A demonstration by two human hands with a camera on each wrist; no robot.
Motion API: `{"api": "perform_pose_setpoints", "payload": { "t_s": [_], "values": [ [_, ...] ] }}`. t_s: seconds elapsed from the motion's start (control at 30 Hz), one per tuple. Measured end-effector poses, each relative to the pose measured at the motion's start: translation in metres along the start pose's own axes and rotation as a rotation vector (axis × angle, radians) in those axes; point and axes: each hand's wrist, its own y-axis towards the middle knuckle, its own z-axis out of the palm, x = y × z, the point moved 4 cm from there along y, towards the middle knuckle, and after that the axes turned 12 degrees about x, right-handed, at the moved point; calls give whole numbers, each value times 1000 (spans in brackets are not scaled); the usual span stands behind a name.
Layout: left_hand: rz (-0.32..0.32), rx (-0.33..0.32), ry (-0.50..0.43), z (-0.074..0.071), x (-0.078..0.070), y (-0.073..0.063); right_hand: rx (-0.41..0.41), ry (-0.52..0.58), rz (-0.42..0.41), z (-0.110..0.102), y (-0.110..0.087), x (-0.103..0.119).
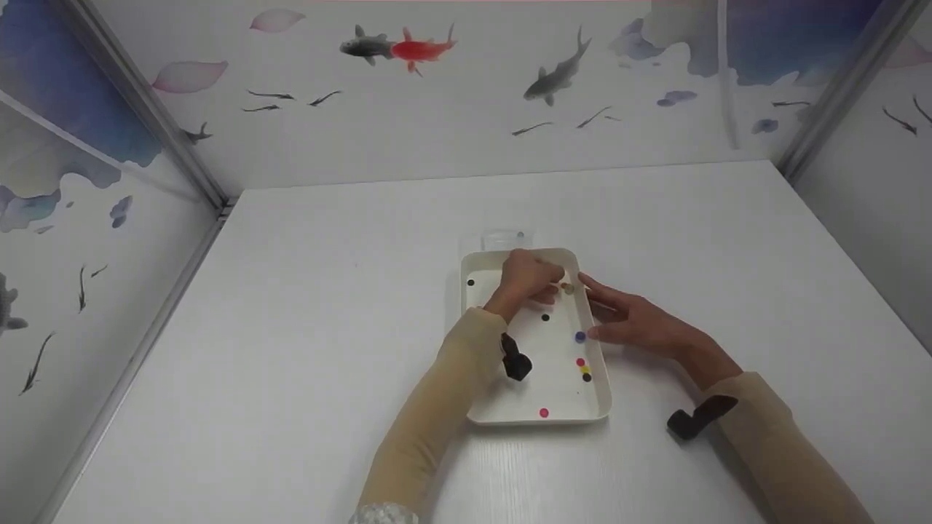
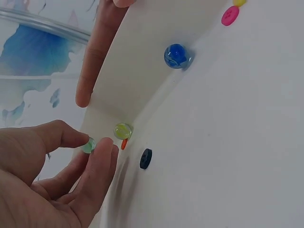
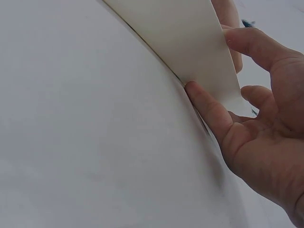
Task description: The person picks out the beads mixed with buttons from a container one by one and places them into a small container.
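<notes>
White walls (image 1: 451,131) printed with a red fish (image 1: 422,50), grey fish (image 1: 557,76) and blue washes stand round a white table (image 1: 306,327). On it lies a cream tray (image 1: 524,399), its long sides running away from the person, with a clear box (image 1: 502,240) just beyond its far end.

From the near left, the left hand (image 1: 530,278) reaches over the far part of the tray, its fingers bent. Its thumb and fingertips pinch a green marble (image 2: 88,145), best seen in the left wrist view, near the tray's right wall.

Outside that wall, the right hand (image 1: 644,325) has its fingers extended and spread apart, touching the tray: one fingertip is by the base, another at the rim.

Close to the pinching fingers, a yellow marble (image 2: 122,131) sits inside the tray, with an orange piece (image 2: 124,144) just beside it and a middle black button (image 1: 545,317) near. Farther towards the person, along the right wall, is a blue marble (image 1: 580,337). Next come an upper pink button (image 1: 580,362), a yellow piece (image 1: 585,370) and a lower black button (image 1: 587,377) in a close row.

One lower pink button (image 1: 544,413) lies by the near wall; a far black button (image 1: 470,282) lies at the far left. Both sleeves (image 1: 419,415) are beige, and each wrist bears a black camera (image 1: 518,365).
</notes>
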Motion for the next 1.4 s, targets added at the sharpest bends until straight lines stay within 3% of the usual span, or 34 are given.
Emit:
{"api": "perform_pose_setpoints", "payload": {
  "t_s": [0.47, 0.93, 1.4],
  "values": [
    [-18, 10, -55, -8, 1, -6, -9, -18, 13, 2, 2, 0],
    [56, 56, -117, -7, -4, -15, -14, 9, 40, 0, -1, -2],
    [83, 59, -44, -20, -2, -19, -16, -27, 15, 1, 1, -2]
  ]
}}
